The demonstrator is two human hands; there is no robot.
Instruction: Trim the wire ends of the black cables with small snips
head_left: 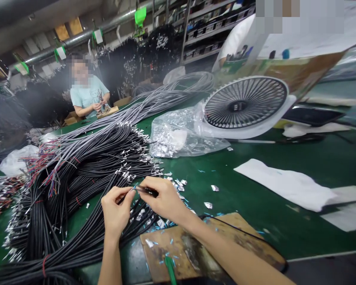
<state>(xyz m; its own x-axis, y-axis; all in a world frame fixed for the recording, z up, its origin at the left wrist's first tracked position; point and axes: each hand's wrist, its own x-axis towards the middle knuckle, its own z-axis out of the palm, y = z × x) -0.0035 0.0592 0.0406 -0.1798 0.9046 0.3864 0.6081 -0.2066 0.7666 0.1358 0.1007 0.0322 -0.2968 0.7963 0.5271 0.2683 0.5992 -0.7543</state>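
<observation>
My left hand point(118, 209) pinches the end of a black cable, where a small bit of blue wire shows. Close against that tip, my right hand point(163, 198) grips dark tweezers point(148, 190), their points at the blue wire. The hands are almost touching. Behind and to the left lies a thick bundle of black cables point(97, 158) with silvery, stripped-looking ends, some tied with red bands. Foil scraps point(180, 184) and short blue offcuts are scattered around my right hand and under it.
A worn wooden board point(163, 251) lies under my right forearm, a green-handled tool point(169, 269) on it. Further off are a clear plastic bag point(178, 136), a round fan point(246, 103), white paper point(284, 184) and a phone point(314, 114). A co-worker point(90, 97) sits across the green table point(222, 170).
</observation>
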